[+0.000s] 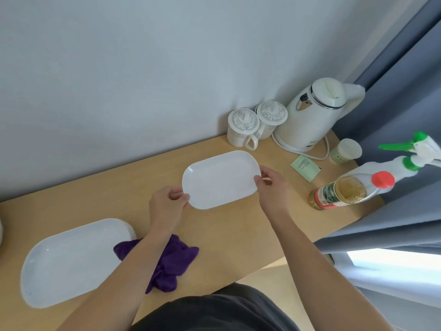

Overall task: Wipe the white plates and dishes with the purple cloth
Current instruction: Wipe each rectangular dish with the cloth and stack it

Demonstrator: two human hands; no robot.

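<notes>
Head view: the small white plate (219, 180) sits at centre frame, pinched at both short ends, the left hand (167, 201) at its 8 o'clock edge and the right hand (272, 185) at 3 o'clock. The purple cloth (171, 261) lies crumpled on the worktop (238, 230) at 6 o'clock, touching the large white dish (71, 261) at 8 o'clock.

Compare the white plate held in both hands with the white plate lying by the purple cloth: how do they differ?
The held plate is pinched at both ends by the left hand and right hand; no hand touches the near plate. The held plate looks smaller than the near plate. The purple cloth meets the near plate's edge, not the held plate. Both are white, oblong, round-ended.
</notes>
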